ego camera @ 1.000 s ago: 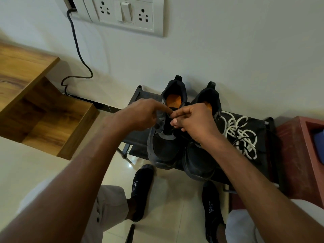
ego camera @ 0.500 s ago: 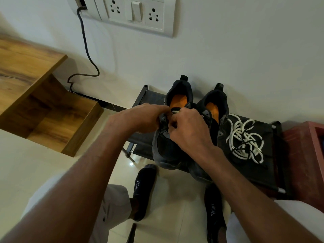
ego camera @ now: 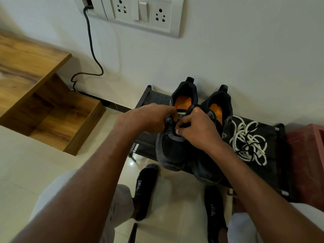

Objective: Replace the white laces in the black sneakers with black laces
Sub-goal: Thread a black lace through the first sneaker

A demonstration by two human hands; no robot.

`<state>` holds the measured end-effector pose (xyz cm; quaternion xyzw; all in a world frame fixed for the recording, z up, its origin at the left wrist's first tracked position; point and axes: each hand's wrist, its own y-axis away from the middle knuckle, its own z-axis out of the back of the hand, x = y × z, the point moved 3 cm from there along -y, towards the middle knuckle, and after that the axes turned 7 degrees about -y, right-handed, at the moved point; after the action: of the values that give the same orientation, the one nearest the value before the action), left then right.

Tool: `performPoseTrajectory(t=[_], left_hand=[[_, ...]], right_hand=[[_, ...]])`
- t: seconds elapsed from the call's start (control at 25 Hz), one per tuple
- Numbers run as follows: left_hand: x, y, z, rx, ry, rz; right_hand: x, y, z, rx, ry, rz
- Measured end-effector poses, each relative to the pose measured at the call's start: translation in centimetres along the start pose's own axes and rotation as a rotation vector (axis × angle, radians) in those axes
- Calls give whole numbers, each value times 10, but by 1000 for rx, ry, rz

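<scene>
Feet: two feet in black socks printed "SPORT" (ego camera: 144, 190), on the pale glossy tiled floor (ego camera: 35, 163), nearest the camera.
Rack: low black metal-framed shoe rack with a dark fabric shelf (ego camera: 273, 172), just beyond the feet, against the wall.
Left sneaker: black mesh sneaker with grey eyelet trim and orange insole (ego camera: 171, 151), on the rack, toe toward the camera, touching its mate.
Right sneaker: matching black sneaker with orange insole (ego camera: 208, 171), just beside the first, partly hidden by the right forearm.
Left hand: left hand (ego camera: 145, 119), fingers curled, pinching at the upper eyelet edge of the left sneaker; what lies between the fingertips cannot be told.
Right hand: right hand (ego camera: 198, 130), fingers curled at the same sneaker's opposite eyelet edge, thumb down over the tongue; any lace in its grip is hidden.
White laces: loose tangle of thick white cord laces (ego camera: 245, 137), on the rack shelf right of the sneakers.
Black lace: thin black cord (ego camera: 249, 146), threaded through that tangle.
Side furniture: brown wooden stepped unit (ego camera: 43, 102) at left; red box (ego camera: 308, 163) at right.
Wall: white switch-and-socket plate (ego camera: 142, 13), dark cable (ego camera: 91, 50) hanging from it.
</scene>
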<state>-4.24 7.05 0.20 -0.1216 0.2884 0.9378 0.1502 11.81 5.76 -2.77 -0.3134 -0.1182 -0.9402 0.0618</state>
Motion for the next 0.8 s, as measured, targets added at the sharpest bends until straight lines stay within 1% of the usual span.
performPoseTrajectory(t=[0.12,0.4,0.48,0.56,0.68,0.8], left_hand=[[2,0,-1,2,24,-5],[1,-6,-3,-18,9,3],[1,-4,-2,-11,12,3],[2,-2,-1,-7,15,2],[1,-2,-2,-5,22,3],[1,-2,-1,-3,27,10]], right_hand=[[-3,-2,4,58,-41,-16],[-2,-1,5,51,41,0],[-2,-1,8,62,24,1],[-1,1,7,30,-3,3],[0,3,-5,-57,23,-6],[-1,1,-6,-62,14,-9]])
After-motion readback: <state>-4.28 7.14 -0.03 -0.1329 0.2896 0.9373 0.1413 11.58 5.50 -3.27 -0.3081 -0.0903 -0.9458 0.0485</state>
